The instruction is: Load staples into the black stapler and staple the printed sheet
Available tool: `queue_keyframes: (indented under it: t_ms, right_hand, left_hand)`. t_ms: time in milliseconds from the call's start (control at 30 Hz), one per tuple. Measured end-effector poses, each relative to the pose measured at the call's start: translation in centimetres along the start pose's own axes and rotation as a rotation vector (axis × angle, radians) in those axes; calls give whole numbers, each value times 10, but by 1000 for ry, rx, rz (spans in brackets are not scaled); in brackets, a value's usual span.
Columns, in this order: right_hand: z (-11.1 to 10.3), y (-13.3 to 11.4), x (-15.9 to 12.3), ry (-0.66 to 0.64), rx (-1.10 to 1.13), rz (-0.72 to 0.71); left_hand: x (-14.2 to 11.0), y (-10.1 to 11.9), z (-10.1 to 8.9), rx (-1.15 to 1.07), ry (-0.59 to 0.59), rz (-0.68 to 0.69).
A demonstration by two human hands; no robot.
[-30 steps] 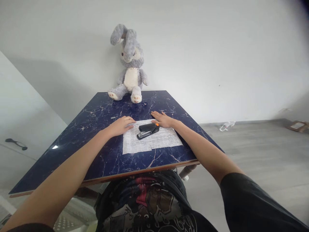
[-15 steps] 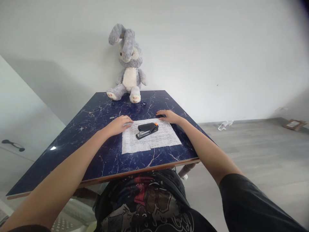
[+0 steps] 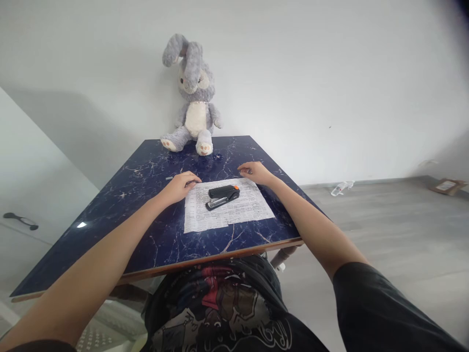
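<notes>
A black stapler (image 3: 222, 196) with an orange patch at one end lies on a sheet of printed paper (image 3: 208, 222). The paper rests flat on the dark blue marbled table (image 3: 164, 247), with slightly ragged edges. At its upper left corner, my left hand (image 3: 181, 187) rests with fingers loosely bent and nothing visible in them. Just past the upper right corner is my right hand (image 3: 257, 173), its fingers curved and a gap showing between thumb and fingers. Neither hand touches the stapler. A small grey strip, perhaps staples (image 3: 169, 178), lies left of the paper.
A grey plush rabbit (image 3: 198, 117) sits at the table's far edge against the wall. On the floor to the right lie a clear plastic item (image 3: 341, 188) and a brown cardboard box (image 3: 447, 186). A cabinet handle (image 3: 21, 221) shows at the left.
My right hand has lifted off the paper beside the stapler, moved right and away, and its flat fingers have curled. My left hand has shifted slightly up at the corner. The stapler stays on the paper.
</notes>
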State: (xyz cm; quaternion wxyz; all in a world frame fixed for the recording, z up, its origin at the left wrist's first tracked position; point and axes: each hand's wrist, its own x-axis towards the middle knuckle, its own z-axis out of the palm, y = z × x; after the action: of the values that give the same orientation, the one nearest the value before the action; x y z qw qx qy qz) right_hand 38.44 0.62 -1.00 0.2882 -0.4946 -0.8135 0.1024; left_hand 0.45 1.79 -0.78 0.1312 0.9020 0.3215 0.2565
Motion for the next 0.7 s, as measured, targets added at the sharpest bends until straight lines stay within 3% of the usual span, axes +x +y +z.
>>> queue_keyframes:
  t_ms: [200,333,500,700]
  right_hand:
    - [3,-36,-2,-62,235,-153]
    - [4,-49,-4,-184,267,-300]
    - [6,-52,-5,-357,159,-435]
    - [6,-56,-5,-408,101,-420]
  left_hand:
    - [1,6,7,-303,58,-151]
    - [0,3,9,-341,32,-182]
    - [0,2,6,-88,5,-76]
    - [-1,-12,6,123,-27,-61]
